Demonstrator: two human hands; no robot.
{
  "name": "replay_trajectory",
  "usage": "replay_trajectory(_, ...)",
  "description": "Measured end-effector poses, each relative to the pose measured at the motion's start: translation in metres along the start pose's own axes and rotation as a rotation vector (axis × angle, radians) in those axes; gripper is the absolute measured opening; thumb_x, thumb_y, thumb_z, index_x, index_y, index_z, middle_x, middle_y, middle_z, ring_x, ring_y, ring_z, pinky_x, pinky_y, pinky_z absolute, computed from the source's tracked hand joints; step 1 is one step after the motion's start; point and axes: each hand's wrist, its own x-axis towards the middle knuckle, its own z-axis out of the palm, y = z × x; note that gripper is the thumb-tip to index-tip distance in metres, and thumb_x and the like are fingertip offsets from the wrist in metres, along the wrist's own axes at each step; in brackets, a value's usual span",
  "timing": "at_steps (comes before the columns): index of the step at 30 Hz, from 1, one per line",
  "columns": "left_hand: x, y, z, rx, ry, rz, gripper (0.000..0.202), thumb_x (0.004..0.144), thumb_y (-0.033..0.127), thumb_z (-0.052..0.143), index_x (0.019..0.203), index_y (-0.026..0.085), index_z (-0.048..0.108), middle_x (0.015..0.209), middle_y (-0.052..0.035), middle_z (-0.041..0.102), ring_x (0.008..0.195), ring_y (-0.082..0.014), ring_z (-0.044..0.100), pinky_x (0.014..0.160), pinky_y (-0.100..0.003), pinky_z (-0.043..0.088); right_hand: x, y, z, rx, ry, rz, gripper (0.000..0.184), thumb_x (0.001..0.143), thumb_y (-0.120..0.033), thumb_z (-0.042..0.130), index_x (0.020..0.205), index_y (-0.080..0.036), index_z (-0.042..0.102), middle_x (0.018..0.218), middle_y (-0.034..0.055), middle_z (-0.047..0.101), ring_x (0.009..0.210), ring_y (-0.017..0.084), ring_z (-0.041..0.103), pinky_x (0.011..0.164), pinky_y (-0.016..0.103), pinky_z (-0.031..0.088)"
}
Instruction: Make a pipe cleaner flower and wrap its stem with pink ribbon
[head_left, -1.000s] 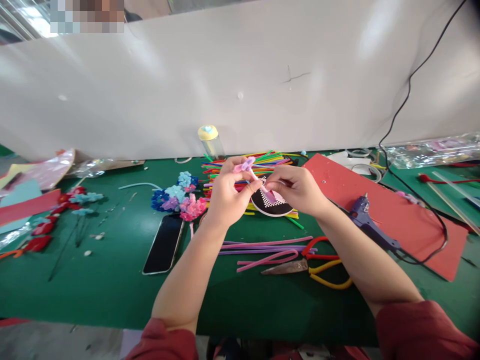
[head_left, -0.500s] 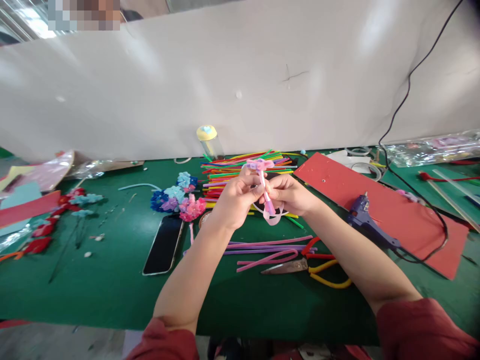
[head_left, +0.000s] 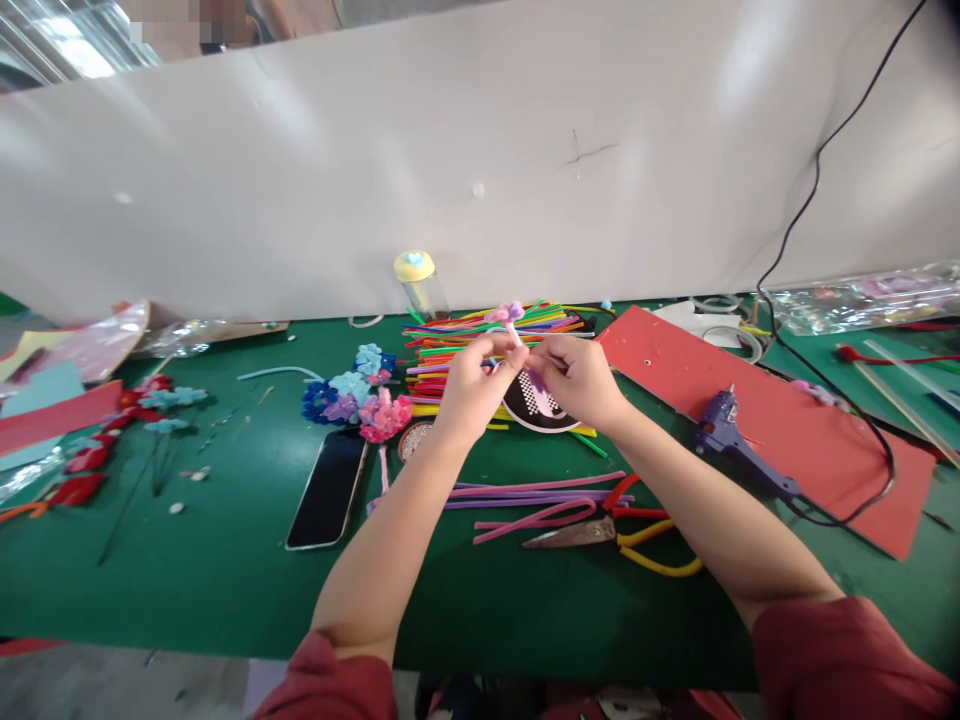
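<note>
My left hand (head_left: 480, 385) is closed, pinching the pale stem of a pink and purple fuzzy flower (head_left: 507, 313). Its bloom points up and away from me. My right hand (head_left: 577, 375) is also closed, its fingertips on the lower part of the stem, which they partly hide. Below both hands lies a black round piece with a white check pattern (head_left: 534, 405). Behind it spreads a pile of many-coloured pipe cleaners (head_left: 435, 368). Nearer to me are purple and pink pipe cleaners (head_left: 525, 495) and scissors (head_left: 577, 533) with one red and one yellow handle.
Left of my arms are a phone (head_left: 328, 490) and a cluster of fuzzy flowers (head_left: 349, 390). A yellow-lidded bottle (head_left: 420, 285) stands by the white partition (head_left: 480, 150). On the right, a purple glue gun (head_left: 739, 440) with a black cable rests on a red board (head_left: 855, 470).
The flower has tilted and risen slightly. My right hand has turned over the stem's lower end, and the pale ribbon-like loop that hung below is mostly out of sight.
</note>
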Motion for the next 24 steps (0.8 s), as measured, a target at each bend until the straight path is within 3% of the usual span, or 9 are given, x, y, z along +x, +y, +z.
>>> replay_trajectory(5, 0.001, -0.001, -0.001, 0.203, 0.028, 0.076, 0.021, 0.071, 0.034, 0.063, 0.066, 0.015, 0.06, 0.066, -0.0042, 0.064, 0.068, -0.0169, 0.06, 0.064, -0.026, 0.045, -0.004, 0.003, 0.003, -0.617, 0.078, -0.318, 0.035, 0.089, -0.024, 0.038, 0.06, -0.013, 0.055, 0.056, 0.0018, 0.051, 0.045, 0.008, 0.036, 0.044, 0.023, 0.021)
replay_trajectory(9, -0.002, 0.009, -0.001, 0.401, 0.047, 0.057, 0.019, 0.073, 0.028, 0.06, 0.059, 0.015, 0.058, 0.062, -0.0044, 0.065, 0.065, -0.0182, 0.061, 0.063, -0.028, 0.044, -0.007, -0.003, 0.001, -0.75, 0.047, -0.387, 0.04, 0.091, -0.026, 0.034, 0.059, -0.014, 0.054, 0.055, 0.0013, 0.049, 0.042, 0.008, 0.032, 0.043, 0.024, 0.018)
replay_trajectory(12, -0.009, 0.016, -0.002, 0.476, 0.009, 0.003, 0.018, 0.073, 0.022, 0.058, 0.057, 0.014, 0.057, 0.06, -0.0027, 0.065, 0.059, -0.0161, 0.059, 0.06, -0.026, 0.043, -0.013, -0.008, -0.002, -0.55, -0.045, -0.288, 0.034, 0.088, -0.024, 0.037, 0.06, -0.014, 0.054, 0.059, 0.0031, 0.051, 0.049, 0.01, 0.038, 0.046, 0.024, 0.02)
replay_trajectory(16, -0.026, 0.018, -0.003, 0.581, -0.099, -0.002, 0.017, 0.072, 0.019, 0.058, 0.056, 0.014, 0.056, 0.059, -0.0014, 0.063, 0.06, -0.0152, 0.058, 0.059, -0.024, 0.041, -0.031, -0.01, -0.003, -0.071, -0.186, 0.059, 0.024, 0.079, -0.024, 0.049, 0.056, -0.016, 0.05, 0.061, 0.0023, 0.05, 0.057, 0.011, 0.041, 0.053, 0.024, 0.027)
replay_trajectory(19, -0.043, 0.013, -0.002, 0.608, -0.168, -0.014, 0.019, 0.074, 0.02, 0.057, 0.056, 0.014, 0.056, 0.057, -0.0008, 0.062, 0.057, -0.0144, 0.057, 0.058, -0.023, 0.04, -0.052, -0.006, 0.0, 0.076, -0.237, 0.182, 0.024, 0.078, -0.024, 0.051, 0.055, -0.016, 0.05, 0.056, -0.0005, 0.048, 0.055, 0.01, 0.042, 0.054, 0.023, 0.031)
replay_trajectory(24, -0.066, -0.002, 0.002, 0.587, -0.355, -0.077, 0.022, 0.075, 0.021, 0.055, 0.055, 0.015, 0.057, 0.056, -0.0007, 0.061, 0.056, -0.0142, 0.055, 0.058, -0.024, 0.039, -0.089, 0.005, 0.005, 0.33, -0.343, 0.426, 0.029, 0.077, -0.035, 0.054, 0.057, -0.015, 0.051, 0.049, -0.0054, 0.039, 0.046, 0.006, 0.032, 0.045, 0.02, 0.026)
